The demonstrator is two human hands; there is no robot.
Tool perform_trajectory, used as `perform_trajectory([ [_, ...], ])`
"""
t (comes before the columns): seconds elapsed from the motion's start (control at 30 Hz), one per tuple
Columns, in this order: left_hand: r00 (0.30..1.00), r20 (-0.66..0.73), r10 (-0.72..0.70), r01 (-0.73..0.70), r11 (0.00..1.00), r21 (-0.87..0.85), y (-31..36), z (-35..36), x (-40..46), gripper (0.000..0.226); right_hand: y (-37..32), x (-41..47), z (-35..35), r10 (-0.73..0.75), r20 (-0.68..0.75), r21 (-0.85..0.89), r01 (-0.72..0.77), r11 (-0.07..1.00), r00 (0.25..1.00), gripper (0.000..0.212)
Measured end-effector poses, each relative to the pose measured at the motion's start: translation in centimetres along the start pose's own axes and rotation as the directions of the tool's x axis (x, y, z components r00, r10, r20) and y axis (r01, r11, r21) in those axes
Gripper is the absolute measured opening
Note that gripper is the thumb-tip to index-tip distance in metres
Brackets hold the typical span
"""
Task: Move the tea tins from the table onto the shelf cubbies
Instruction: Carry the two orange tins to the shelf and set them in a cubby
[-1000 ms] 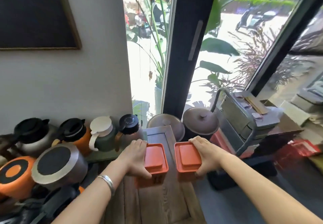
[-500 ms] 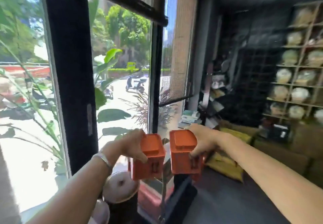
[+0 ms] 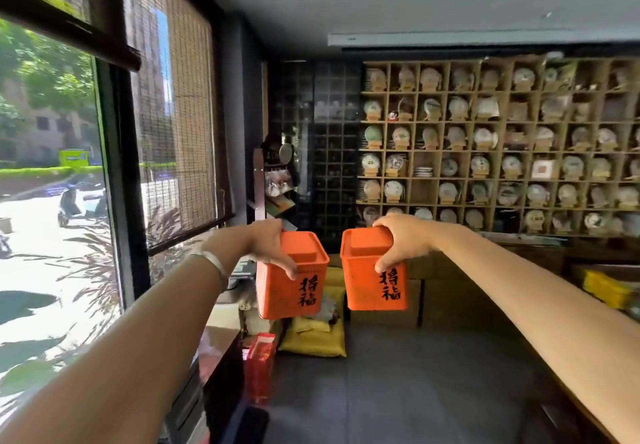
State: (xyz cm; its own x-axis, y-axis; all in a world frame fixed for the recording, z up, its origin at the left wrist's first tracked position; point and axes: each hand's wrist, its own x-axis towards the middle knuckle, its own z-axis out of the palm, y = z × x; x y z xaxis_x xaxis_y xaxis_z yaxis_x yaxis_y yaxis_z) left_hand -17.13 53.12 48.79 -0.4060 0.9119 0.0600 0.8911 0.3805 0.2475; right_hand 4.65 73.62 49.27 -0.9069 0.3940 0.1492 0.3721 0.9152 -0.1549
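Two orange tins airborne, mid-room: left hand [image 3: 268, 248] fingers wrapped over the left tin [image 3: 292, 279], right hand [image 3: 393, 241] clamped on the right tin [image 3: 375, 272]. Shelf cubbies [image 3: 498, 147] far right, mostly full. Risks: top-edge grips slipping, tins knocking, bumping displayed cakes.

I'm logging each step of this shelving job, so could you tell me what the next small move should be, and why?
Probably walk forward toward the shelf cubbies. The left hand and right hand each grip an orange tea tin, left tin and right tin, held in mid-air with the cubbies across the room.
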Motion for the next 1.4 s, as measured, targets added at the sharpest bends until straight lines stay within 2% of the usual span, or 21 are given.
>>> perform_trajectory([
  [0.3, 0.994, -0.005, 0.112, -0.111, 0.99, 0.088, 9.3, 2.3, 17.4, 0.108, 16.5, 2.8, -3.5, 0.133, -0.015, -0.006, -0.133, 0.991, 0.991, 0.095],
  [0.43, 0.989, -0.003, 0.15, -0.149, 0.986, 0.068, 13.5, 2.0, 25.6, 0.103, 23.2, 4.8, -5.6, 0.165, -0.034, 0.024, -0.165, 0.986, 0.986, 0.099],
  [0.57, 0.982, 0.011, 0.186, -0.187, 0.982, 0.038, 17.0, 2.4, 33.3, 0.101, 29.4, 6.8, -7.8, 0.209, -0.049, 0.044, -0.207, 0.977, 0.977, 0.087],
  [0.77, 0.968, 0.087, 0.234, -0.234, 0.972, -0.007, 20.5, 3.9, 43.7, 0.098, 38.3, 10.9, -9.2, 0.283, -0.047, 0.074, -0.279, 0.957, 0.958, 0.082],
  [0.9, 0.956, 0.107, 0.272, -0.268, 0.962, -0.054, 21.7, 5.0, 51.3, 0.093, 44.4, 14.8, -9.2, 0.327, -0.035, 0.087, -0.323, 0.942, 0.944, 0.086],
  [1.1, 0.94, 0.129, 0.317, -0.31, 0.948, -0.073, 23.4, 5.9, 65.3, 0.101, 53.8, 23.4, -9.4, 0.362, -0.032, 0.121, -0.356, 0.927, 0.932, 0.071],
  [1.23, 0.92, 0.152, 0.362, -0.348, 0.931, -0.11, 24.7, 5.6, 76.0, 0.095, 61.0, 30.1, -10.8, 0.409, -0.051, 0.124, -0.401, 0.908, 0.911, 0.084],
  [1.4, 0.899, 0.169, 0.404, -0.388, 0.914, -0.12, 26.9, 5.6, 87.9, 0.099, 69.8, 36.7, -12.4, 0.453, -0.075, 0.116, -0.443, 0.889, 0.889, 0.085],
])
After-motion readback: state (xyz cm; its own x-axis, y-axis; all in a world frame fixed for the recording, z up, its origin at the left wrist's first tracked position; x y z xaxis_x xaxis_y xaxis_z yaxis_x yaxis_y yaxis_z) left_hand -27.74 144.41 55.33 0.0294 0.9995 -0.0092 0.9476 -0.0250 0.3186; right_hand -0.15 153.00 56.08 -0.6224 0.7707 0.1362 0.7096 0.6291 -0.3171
